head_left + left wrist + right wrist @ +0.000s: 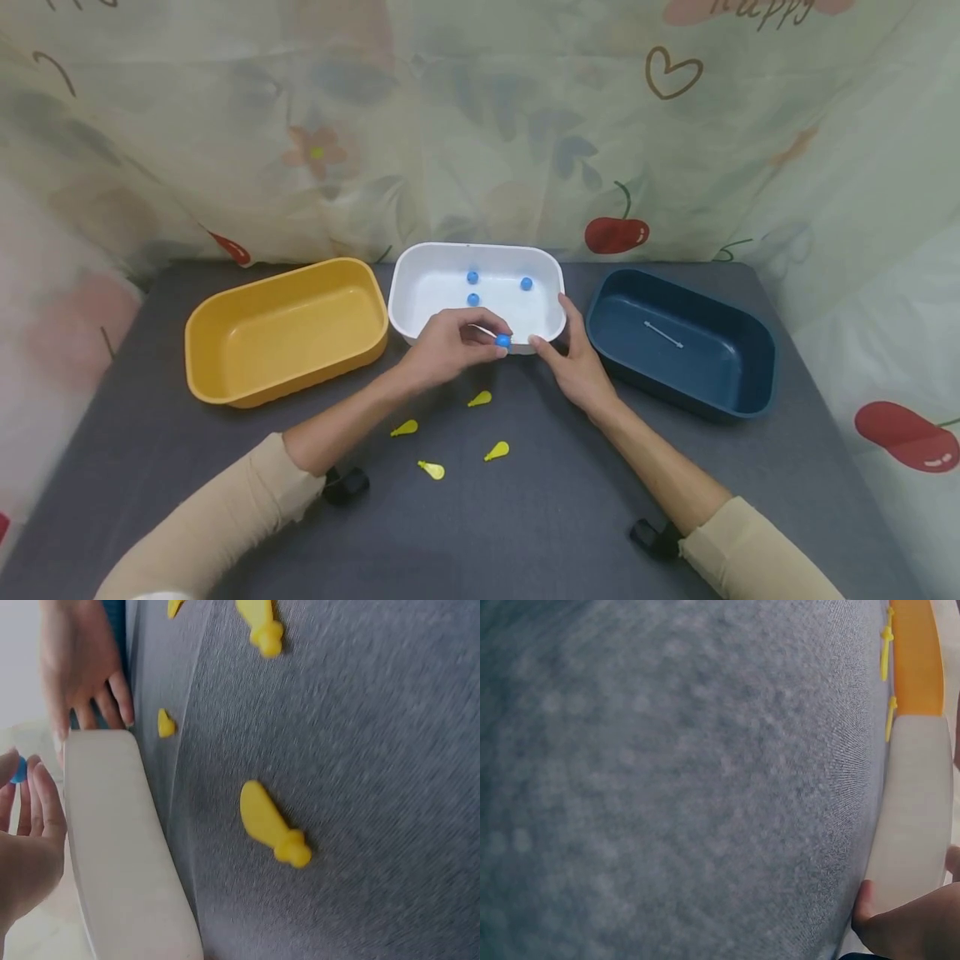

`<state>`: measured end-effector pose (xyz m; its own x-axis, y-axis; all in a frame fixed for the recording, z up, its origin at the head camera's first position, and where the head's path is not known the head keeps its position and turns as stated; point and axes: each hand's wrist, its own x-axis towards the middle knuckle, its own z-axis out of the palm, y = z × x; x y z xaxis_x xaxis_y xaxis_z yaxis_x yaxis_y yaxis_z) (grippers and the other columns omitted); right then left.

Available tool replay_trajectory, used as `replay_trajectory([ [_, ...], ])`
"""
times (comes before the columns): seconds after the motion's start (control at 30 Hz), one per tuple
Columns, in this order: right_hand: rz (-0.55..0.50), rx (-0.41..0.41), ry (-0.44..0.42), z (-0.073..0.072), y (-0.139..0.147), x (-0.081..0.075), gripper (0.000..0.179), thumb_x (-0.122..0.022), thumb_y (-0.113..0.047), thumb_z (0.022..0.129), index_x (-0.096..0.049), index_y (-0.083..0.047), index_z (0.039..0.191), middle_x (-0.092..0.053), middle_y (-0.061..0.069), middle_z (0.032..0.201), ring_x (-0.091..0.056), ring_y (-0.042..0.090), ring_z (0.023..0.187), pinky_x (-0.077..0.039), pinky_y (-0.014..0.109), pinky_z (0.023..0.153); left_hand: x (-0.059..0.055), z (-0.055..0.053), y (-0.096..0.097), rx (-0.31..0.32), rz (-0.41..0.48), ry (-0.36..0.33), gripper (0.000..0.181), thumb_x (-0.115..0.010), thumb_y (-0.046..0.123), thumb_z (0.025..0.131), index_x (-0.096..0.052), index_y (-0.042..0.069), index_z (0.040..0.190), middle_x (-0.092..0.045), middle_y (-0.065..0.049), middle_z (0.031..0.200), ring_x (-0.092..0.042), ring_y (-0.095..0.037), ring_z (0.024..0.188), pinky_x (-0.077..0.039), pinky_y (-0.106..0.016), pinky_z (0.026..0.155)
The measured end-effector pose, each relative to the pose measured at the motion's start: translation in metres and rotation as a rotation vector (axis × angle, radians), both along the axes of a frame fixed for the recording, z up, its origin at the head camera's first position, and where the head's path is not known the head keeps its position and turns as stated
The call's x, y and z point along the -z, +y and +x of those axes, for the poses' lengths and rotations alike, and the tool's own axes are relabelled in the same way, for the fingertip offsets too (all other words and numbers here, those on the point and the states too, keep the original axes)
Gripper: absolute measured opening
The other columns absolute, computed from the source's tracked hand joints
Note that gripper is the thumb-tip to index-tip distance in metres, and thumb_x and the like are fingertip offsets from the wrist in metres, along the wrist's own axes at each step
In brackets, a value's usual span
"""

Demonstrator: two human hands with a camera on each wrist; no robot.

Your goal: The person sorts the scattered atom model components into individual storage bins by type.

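My left hand (452, 343) pinches a small blue ball (503, 341) between thumb and fingertips, over the near rim of the white basin (431, 260). At the basin's near right corner, my right hand (581, 367) holds on, its thumb against the front wall and its index finger along the right side. The right thumb (864, 900) shows pressed to that wall in the right wrist view. Inside the basin lie three more blue balls, one at the right (527, 284) and two left of centre.
Several yellow bulb-shaped pieces, such as this near one (431, 470), lie on the grey cloth between the forearms. A yellow basin (285, 389) stands on the left. On the right is a dark blue basin (637, 371) with a thin pale rod (663, 334) in it.
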<state>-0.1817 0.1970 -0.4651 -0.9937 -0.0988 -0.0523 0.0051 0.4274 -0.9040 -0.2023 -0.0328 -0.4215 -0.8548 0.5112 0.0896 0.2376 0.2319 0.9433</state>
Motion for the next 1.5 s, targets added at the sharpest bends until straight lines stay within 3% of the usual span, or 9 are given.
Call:
replay_trajectory([
  [0.27, 0.022, 0.015, -0.029, 0.0, 0.003, -0.002, 0.084, -0.061, -0.044, 0.097, -0.008, -0.027, 0.16, -0.014, 0.004, 0.165, -0.02, 0.028, 0.149, -0.019, 0.057, 0.116, -0.002, -0.018, -0.003, -0.107, -0.077, 0.074, 0.021, -0.079, 0.014, 0.086, -0.074, 0.01, 0.106, -0.074, 0.0, 0.097, -0.071, -0.014, 0.084, -0.057, -0.03, 0.074],
  [0.57, 0.008, 0.014, -0.038, 0.001, 0.004, 0.0, 0.084, -0.062, -0.043, 0.097, -0.009, -0.028, 0.16, -0.014, 0.002, 0.165, -0.018, 0.026, 0.149, -0.019, 0.056, 0.117, 0.003, -0.041, -0.007, -0.187, -0.177, 0.046, 0.02, -0.079, 0.015, 0.086, -0.073, 0.011, 0.105, -0.072, -0.001, 0.101, -0.07, -0.017, 0.09, -0.057, -0.03, 0.08],
  [0.9, 0.001, 0.01, -0.039, 0.0, 0.003, 0.0, 0.084, -0.062, -0.044, 0.096, -0.009, -0.029, 0.16, -0.013, 0.002, 0.165, -0.017, 0.026, 0.149, -0.019, 0.056, 0.117, 0.01, -0.068, -0.003, -0.134, -0.255, 0.08, 0.019, -0.08, 0.013, 0.084, -0.074, 0.009, 0.101, -0.073, -0.004, 0.095, -0.068, -0.019, 0.088, -0.053, -0.031, 0.083],
  [1.1, -0.019, 0.019, -0.031, -0.001, 0.001, 0.003, 0.084, -0.063, -0.041, 0.097, -0.01, -0.027, 0.16, -0.015, 0.004, 0.165, -0.02, 0.025, 0.149, -0.021, 0.053, 0.117, 0.014, -0.082, -0.002, -0.047, -0.344, 0.02, 0.021, -0.081, 0.012, 0.081, -0.076, 0.008, 0.1, -0.074, -0.004, 0.093, -0.066, -0.018, 0.089, -0.049, -0.028, 0.078],
  [1.2, -0.024, 0.021, -0.032, -0.001, 0.0, 0.004, 0.083, -0.063, -0.041, 0.097, -0.011, -0.026, 0.16, -0.016, 0.004, 0.165, -0.023, 0.025, 0.148, -0.023, 0.052, 0.117, 0.016, -0.086, -0.001, -0.022, -0.352, -0.013, 0.021, -0.082, 0.013, 0.081, -0.077, 0.008, 0.101, -0.073, -0.003, 0.092, -0.064, -0.018, 0.088, -0.05, -0.027, 0.074],
  [1.5, -0.013, 0.012, -0.024, -0.002, 0.0, 0.003, 0.084, -0.062, -0.043, 0.097, -0.009, -0.028, 0.16, -0.015, 0.002, 0.165, -0.023, 0.026, 0.148, -0.023, 0.054, 0.116, 0.022, -0.095, 0.004, -0.018, -0.369, -0.023, 0.021, -0.082, 0.013, 0.081, -0.077, 0.008, 0.1, -0.071, -0.004, 0.09, -0.06, -0.018, 0.088, -0.047, -0.026, 0.073],
])
